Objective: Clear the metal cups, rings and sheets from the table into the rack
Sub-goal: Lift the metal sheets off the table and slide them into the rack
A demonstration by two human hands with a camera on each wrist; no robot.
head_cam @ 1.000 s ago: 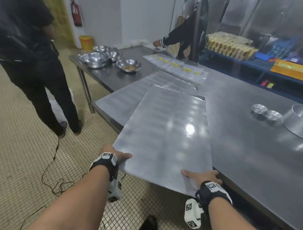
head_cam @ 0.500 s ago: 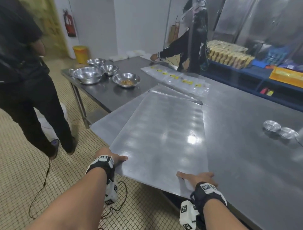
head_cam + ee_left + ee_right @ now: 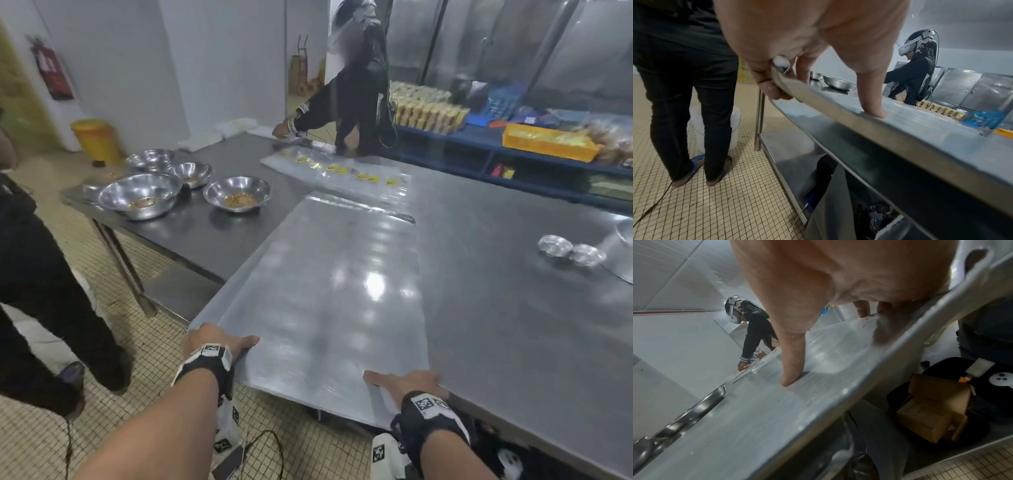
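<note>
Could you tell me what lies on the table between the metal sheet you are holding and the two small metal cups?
Only bare tabletop separates the metal sheet from the two small metal cups, as the head view shows.

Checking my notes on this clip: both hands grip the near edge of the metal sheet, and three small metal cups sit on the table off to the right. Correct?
Not quite: the head view shows two small metal cups, not three, on the table to the right. The rest holds: the left hand and the right hand both grip the near edge of the metal sheet.
</note>
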